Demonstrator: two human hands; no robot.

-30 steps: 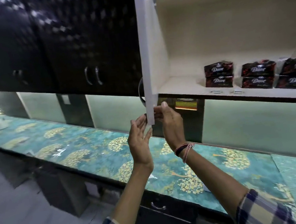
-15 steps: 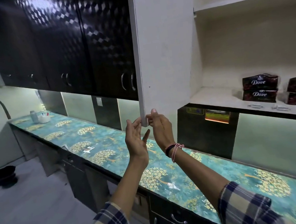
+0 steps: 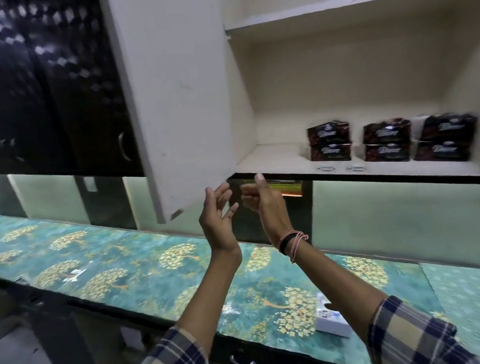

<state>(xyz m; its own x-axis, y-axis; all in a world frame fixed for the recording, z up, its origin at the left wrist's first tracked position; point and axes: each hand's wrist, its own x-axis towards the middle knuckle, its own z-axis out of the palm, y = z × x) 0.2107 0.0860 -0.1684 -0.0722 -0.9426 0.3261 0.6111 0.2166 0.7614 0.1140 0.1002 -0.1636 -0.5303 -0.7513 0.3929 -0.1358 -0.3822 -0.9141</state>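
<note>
An overhead cabinet stands with its white-lined door [image 3: 182, 97] swung wide to the left. On the lower shelf [image 3: 278, 158] sit three stacks of dark Dove packets [image 3: 330, 145]. My left hand [image 3: 216, 218] is raised below the door's lower corner, fingers straight and spread, touching nothing. My right hand [image 3: 261, 200] is just right of it, fingers loosely curled, thumb up, holding nothing. Both hands are clear of the door edge.
A long teal counter with gold tree prints [image 3: 141, 274] runs below. A small white box [image 3: 331, 319] lies on it near my right forearm. Dark glossy cabinet doors [image 3: 37, 86] hang at left. Two small metal clips [image 3: 327, 168] lie on the shelf edge.
Both hands have let go of the door's lower corner. The door has swung further open to the left, and the view has turned right toward the shelf.
</note>
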